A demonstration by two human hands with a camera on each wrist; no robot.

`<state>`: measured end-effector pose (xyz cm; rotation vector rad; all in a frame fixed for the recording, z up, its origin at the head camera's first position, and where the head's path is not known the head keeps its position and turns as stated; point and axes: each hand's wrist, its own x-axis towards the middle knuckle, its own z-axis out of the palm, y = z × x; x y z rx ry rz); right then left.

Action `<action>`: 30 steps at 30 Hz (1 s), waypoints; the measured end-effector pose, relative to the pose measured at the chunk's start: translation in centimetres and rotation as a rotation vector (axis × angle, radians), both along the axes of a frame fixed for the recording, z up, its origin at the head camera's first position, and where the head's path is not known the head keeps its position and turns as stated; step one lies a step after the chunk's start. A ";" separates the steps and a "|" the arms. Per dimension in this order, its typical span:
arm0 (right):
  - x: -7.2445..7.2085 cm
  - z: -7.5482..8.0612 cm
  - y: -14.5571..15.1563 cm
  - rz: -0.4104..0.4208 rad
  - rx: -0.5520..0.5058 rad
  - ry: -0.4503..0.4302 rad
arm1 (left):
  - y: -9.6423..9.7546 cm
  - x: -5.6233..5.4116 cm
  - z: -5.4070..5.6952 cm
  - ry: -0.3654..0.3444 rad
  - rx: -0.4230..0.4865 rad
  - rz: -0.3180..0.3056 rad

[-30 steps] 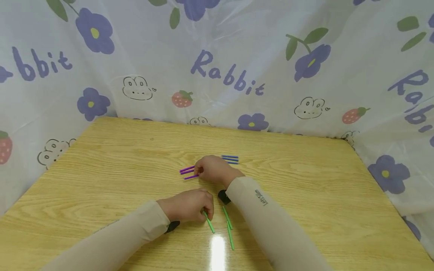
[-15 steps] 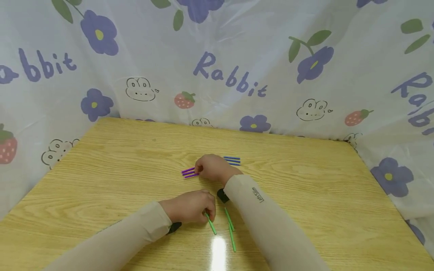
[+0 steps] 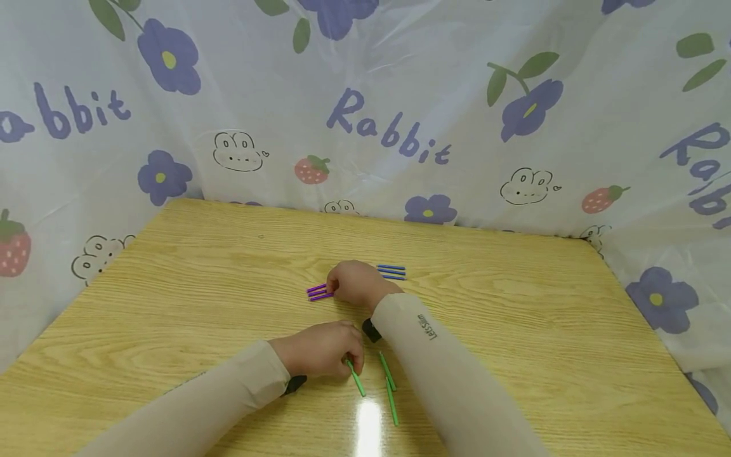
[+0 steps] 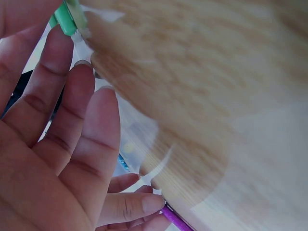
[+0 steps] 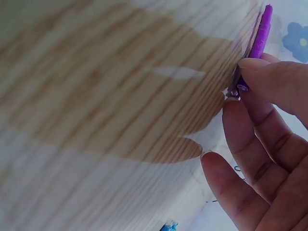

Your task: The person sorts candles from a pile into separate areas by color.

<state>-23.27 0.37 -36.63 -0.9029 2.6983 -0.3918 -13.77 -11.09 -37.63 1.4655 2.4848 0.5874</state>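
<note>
My left hand (image 3: 322, 349) pinches the near-vertical end of a green stick (image 3: 358, 383) between thumb and finger, low over the table. In the left wrist view that green stick (image 4: 65, 19) shows at the top edge, by the fingertips. Farther forward, my right hand (image 3: 356, 281) holds a purple stick (image 5: 261, 36) between thumb and index finger, its other fingers loosely bent. Several purple sticks (image 3: 318, 293) lie side by side there, their right ends hidden behind the hand. Two more green sticks (image 3: 392, 406) lie overlapping end to end, right of my left hand.
Blue sticks (image 3: 393, 272) lie in a parallel row just beyond my right hand. The wooden table (image 3: 514, 304) reaches back to a white curtain (image 3: 365, 171) printed with flowers and rabbits. My right forearm passes close beside the loose green sticks.
The nearest purple stick has moved in toward the other purple ones, so they now lie close together. My left hand stays with its green stick; the whole view has shifted slightly.
</note>
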 end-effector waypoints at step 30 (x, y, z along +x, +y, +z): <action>0.5 0.7 1.2 -0.031 -0.041 -0.006 | 0.2 -0.2 -0.1 -0.004 0.006 -0.014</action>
